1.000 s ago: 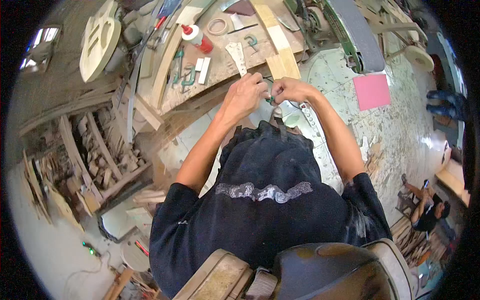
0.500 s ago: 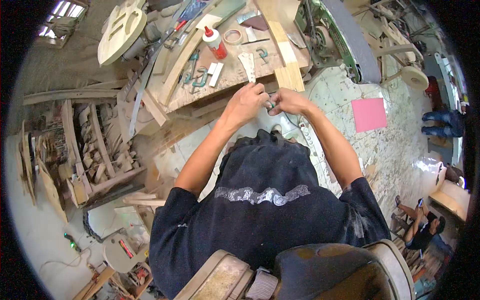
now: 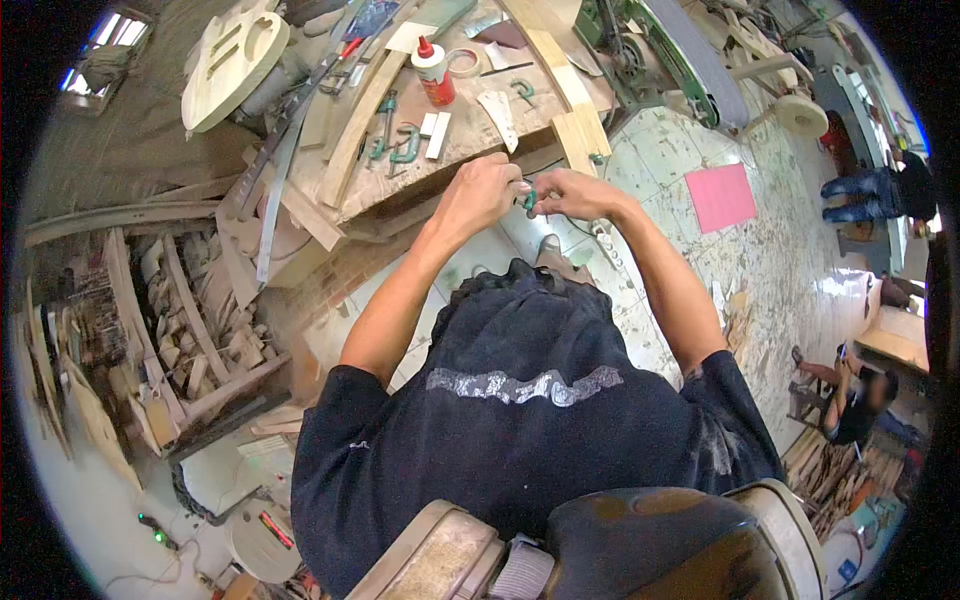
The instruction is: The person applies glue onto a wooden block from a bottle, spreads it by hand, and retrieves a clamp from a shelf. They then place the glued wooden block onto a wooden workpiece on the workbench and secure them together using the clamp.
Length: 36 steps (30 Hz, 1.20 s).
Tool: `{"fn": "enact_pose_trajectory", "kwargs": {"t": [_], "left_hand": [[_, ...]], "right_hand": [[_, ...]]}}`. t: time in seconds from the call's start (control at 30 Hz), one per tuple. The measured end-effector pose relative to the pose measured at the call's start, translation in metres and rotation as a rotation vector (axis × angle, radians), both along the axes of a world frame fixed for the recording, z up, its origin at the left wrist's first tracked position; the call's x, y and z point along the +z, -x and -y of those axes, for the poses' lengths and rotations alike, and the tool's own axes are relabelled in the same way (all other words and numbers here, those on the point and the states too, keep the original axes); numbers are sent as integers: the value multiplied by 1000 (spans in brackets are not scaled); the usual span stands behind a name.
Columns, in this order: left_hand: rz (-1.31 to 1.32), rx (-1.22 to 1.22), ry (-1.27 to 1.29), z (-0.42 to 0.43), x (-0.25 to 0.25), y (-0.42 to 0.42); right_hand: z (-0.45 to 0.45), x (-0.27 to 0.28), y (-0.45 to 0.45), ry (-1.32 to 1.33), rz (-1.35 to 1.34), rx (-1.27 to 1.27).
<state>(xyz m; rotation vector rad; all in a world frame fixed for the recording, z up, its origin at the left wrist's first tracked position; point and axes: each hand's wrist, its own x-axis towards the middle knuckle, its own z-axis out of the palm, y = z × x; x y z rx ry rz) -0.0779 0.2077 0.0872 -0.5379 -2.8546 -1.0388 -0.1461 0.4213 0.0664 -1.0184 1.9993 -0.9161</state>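
My left hand (image 3: 487, 190) and my right hand (image 3: 580, 194) meet in front of the workbench edge, fingers closed on a small green C-clamp (image 3: 530, 197). Fingers cover most of the clamp. Just beyond my left hand, a pale tapered wooden piece (image 3: 497, 118) lies with its narrow end at the bench edge. More green C-clamps lie on the bench, one (image 3: 405, 145) to the left and a smaller one (image 3: 523, 90) to the right of the tapered piece. Small white blocks (image 3: 437, 134) rest beside the left clamp.
A red-and-white glue bottle (image 3: 433, 75) and a tape roll (image 3: 464, 63) stand on the workbench (image 3: 470, 135). Long wood strips flank them. A belt sander (image 3: 690, 70) is at right. Wood scraps (image 3: 200, 320) fill a bin at left. Pink sheet (image 3: 720, 198) on the floor; people sit and stand far right.
My view has shifted slightly. Both hands stay together at the bench edge, and more of the green clamp shows between them. My left hand now sits farther from the tapered piece.
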Motion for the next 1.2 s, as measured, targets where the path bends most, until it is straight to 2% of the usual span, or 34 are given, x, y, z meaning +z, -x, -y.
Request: {"fn": "enact_pose_trajectory", "kwargs": {"t": [0.13, 0.27, 0.33, 0.47, 0.67, 0.77, 0.9, 1.0, 1.1, 1.2], "left_hand": [[-15, -50, -3, 2, -3, -6], [-22, -81, 82, 8, -10, -12], [-125, -133, 105, 5, 1, -20], [-309, -215, 193, 5, 8, -27], [-215, -109, 72, 23, 1, -23], [-193, -106, 102, 26, 10, -23], [-281, -139, 100, 31, 2, -19], [-294, -203, 130, 29, 5, -19], [-336, -224, 114, 27, -2, -21], [-408, -212, 135, 23, -3, -25]], "right_hand": [[7, -5, -9, -47, -187, -35], [18, -14, -12, -131, -122, -66], [23, -19, -10, -212, -74, -69], [25, -22, -14, -152, 73, -151], [30, -5, -26, -73, -11, -185], [26, -8, -19, -53, 186, -125], [24, -19, -9, -74, 221, -62], [34, 15, -19, -122, 178, -63], [33, -8, -18, -55, 91, -122], [33, -15, -15, -120, 143, -129]]}}
